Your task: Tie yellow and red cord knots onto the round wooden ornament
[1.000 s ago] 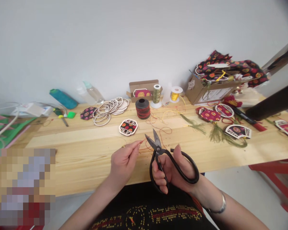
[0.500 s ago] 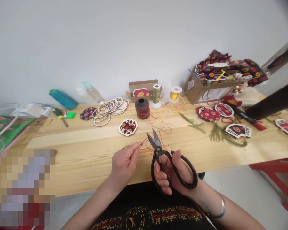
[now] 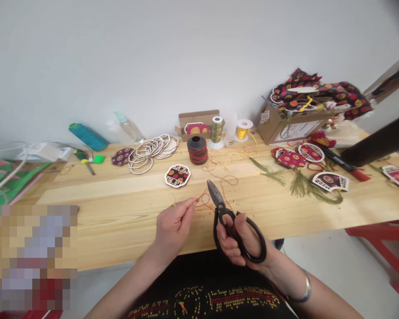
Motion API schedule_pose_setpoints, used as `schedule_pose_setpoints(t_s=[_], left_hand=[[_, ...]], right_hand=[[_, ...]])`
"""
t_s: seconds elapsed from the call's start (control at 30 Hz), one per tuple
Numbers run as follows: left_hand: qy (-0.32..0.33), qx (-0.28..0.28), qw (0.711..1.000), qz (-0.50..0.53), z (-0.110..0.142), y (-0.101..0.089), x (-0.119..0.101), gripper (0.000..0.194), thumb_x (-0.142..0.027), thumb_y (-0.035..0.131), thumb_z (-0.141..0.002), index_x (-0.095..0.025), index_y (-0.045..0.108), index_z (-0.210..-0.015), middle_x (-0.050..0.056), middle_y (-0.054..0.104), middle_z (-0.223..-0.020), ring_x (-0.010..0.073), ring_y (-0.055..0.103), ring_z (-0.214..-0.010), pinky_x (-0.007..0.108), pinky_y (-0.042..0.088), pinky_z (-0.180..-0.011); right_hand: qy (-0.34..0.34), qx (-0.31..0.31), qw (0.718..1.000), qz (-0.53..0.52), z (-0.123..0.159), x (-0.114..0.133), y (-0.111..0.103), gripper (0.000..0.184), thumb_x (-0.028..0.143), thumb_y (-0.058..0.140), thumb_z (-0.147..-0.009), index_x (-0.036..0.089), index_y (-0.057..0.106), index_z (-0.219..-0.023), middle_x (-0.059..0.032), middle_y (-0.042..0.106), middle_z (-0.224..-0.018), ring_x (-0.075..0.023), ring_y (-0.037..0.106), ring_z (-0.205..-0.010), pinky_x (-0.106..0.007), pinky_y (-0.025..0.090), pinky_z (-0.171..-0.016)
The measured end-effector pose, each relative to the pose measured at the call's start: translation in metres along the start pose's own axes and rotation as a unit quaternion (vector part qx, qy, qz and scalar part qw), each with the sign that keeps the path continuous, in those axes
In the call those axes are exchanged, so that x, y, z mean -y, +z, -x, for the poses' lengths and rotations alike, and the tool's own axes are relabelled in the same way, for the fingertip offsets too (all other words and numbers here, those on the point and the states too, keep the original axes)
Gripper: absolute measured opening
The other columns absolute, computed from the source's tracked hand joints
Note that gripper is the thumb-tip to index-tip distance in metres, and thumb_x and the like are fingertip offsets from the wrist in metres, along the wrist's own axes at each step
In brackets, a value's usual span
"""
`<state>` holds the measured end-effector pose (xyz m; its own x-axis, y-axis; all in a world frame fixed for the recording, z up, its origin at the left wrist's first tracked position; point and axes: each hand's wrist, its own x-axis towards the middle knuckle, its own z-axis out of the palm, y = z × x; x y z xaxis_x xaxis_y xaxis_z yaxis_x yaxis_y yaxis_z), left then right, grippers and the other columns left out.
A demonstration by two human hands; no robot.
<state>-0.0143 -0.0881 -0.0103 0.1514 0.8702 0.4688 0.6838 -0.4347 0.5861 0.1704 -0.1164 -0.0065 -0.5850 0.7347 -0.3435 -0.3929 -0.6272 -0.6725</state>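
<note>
Red thread (image 3: 202, 195) shows in the head view on my side of the dark spool (image 3: 197, 151), a length of it pinched between my left thumb and fingertips. My left hand (image 3: 173, 223) is closed on it, nearer me than the spool and a little to its left. My right hand (image 3: 237, 239), nearer me than the spool and to its right, is wrapped around the black handles of the scissors (image 3: 221, 206); their blades are together, tips pointing toward the spool, just beside the thread. Whether the blades touch any strand I cannot tell. More thread lies in loose loops over the wooden table (image 3: 119, 226), on my side of the spool. Near the spool, in front and to its left, lies a framed patterned piece (image 3: 177, 176); farther left of it is a pile of pale frames (image 3: 168, 150). Behind the spool, slightly right, stands an olive thread cone (image 3: 217, 131), with a yellow reel (image 3: 242, 134) farther right. Well to the spool's right lie tasselled ornaments (image 3: 291, 158), near a cardboard box (image 3: 271, 128).
</note>
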Motion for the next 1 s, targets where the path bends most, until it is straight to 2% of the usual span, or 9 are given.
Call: schedule_pose_setpoints(t_s=[0.13,0.3,0.37,0.43,0.63,0.77,0.87,0.93,1.0], left_hand=[[-0.025,-0.010,0.999,0.025,-0.002,-0.002,-0.002,0.019,-0.020,0.056,-0.086,-0.016,0.071,-0.096,0.005,0.076,-0.092,0.0152,0.072,-0.080,0.023,0.056,-0.071],[-0.108,-0.027,0.992,0.063,-0.008,-0.008,-0.003,0.018,-0.022,0.057,-0.084,-0.017,0.072,-0.093,0.003,0.076,-0.092,0.0153,0.071,-0.081,0.024,0.057,-0.074],[-0.131,-0.025,0.988,0.081,-0.009,-0.009,-0.004,0.018,-0.023,0.058,-0.084,-0.018,0.072,-0.093,0.003,0.076,-0.092,0.0157,0.071,-0.082,0.025,0.058,-0.075],[-0.144,-0.022,0.984,0.100,-0.010,-0.009,-0.005,0.018,-0.024,0.058,-0.083,-0.017,0.072,-0.093,0.003,0.076,-0.092,0.0162,0.071,-0.082,0.026,0.058,-0.076],[-0.152,-0.019,0.980,0.130,-0.010,-0.007,-0.008,0.018,-0.023,0.059,-0.082,-0.018,0.073,-0.092,0.004,0.076,-0.092,0.0167,0.071,-0.083,0.027,0.058,-0.076],[-0.155,-0.024,0.978,0.138,-0.010,-0.009,-0.011,0.018,-0.022,0.059,-0.082,-0.017,0.073,-0.092,0.004,0.076,-0.092,0.0164,0.071,-0.083,0.027,0.058,-0.077],[-0.157,-0.028,0.977,0.141,-0.011,-0.009,-0.014,0.018,-0.022,0.059,-0.083,-0.017,0.072,-0.093,0.004,0.076,-0.092,0.0162,0.071,-0.083,0.026,0.058,-0.077],[-0.153,-0.029,0.978,0.139,-0.011,-0.008,-0.015,0.018,-0.022,0.059,-0.083,-0.017,0.072,-0.093,0.004,0.076,-0.092,0.0159,0.071,-0.083,0.026,0.058,-0.076],[-0.145,-0.030,0.979,0.137,-0.011,-0.008,-0.017,0.018,-0.022,0.058,-0.083,-0.017,0.072,-0.093,0.004,0.076,-0.092,0.0155,0.071,-0.082,0.025,0.058,-0.076]], right_hand=[[-0.105,-0.113,0.932,0.329,0.011,0.021,-0.020,0.059,0.077,0.042,-0.074,0.019,0.048,-0.069,0.0064,0.038,-0.049,-0.0073,0.034,-0.039,-0.021,0.028,-0.038],[-0.026,-0.402,0.525,0.750,0.034,0.057,-0.054,0.032,0.047,0.053,-0.081,0.016,0.061,-0.074,-0.0083,0.064,-0.067,-0.0193,0.057,-0.057,-0.028,0.031,-0.052],[0.035,-0.430,0.445,0.785,0.041,0.065,-0.064,0.033,0.045,0.050,-0.083,0.015,0.063,-0.075,-0.0118,0.066,-0.069,-0.0225,0.060,-0.059,-0.029,0.032,-0.052],[0.063,-0.425,0.421,0.799,0.047,0.070,-0.070,0.033,0.042,0.048,-0.084,0.015,0.064,-0.078,-0.0135,0.068,-0.072,-0.0242,0.062,-0.063,-0.030,0.034,-0.054],[0.062,-0.399,0.445,0.799,0.056,0.078,-0.077,0.024,0.032,0.052,-0.082,0.013,0.066,-0.083,-0.0143,0.068,-0.077,-0.0249,0.063,-0.068,-0.032,0.040,-0.059],[-0.139,-0.442,0.467,0.753,0.051,0.072,-0.067,0.024,0.028,0.052,-0.083,0.012,0.070,-0.087,-0.0166,0.067,-0.090,-0.0273,0.061,-0.085,-0.038,0.043,-0.074],[-0.293,-0.351,0.659,0.598,0.033,0.057,-0.040,0.023,0.031,0.053,-0.086,0.019,0.073,-0.088,-0.0099,0.069,-0.089,-0.0211,0.062,-0.082,-0.036,0.045,-0.076],[-0.264,-0.248,0.811,0.459,0.015,0.045,-0.018,0.020,0.033,0.059,-0.083,0.022,0.075,-0.085,-0.0058,0.070,-0.079,-0.0173,0.060,-0.071,-0.032,0.046,-0.066],[-0.219,-0.206,0.887,0.350,-0.005,0.034,-0.001,0.014,0.031,0.066,-0.077,0.023,0.076,-0.083,-0.0033,0.070,-0.075,-0.0145,0.057,-0.066,-0.029,0.044,-0.062]])
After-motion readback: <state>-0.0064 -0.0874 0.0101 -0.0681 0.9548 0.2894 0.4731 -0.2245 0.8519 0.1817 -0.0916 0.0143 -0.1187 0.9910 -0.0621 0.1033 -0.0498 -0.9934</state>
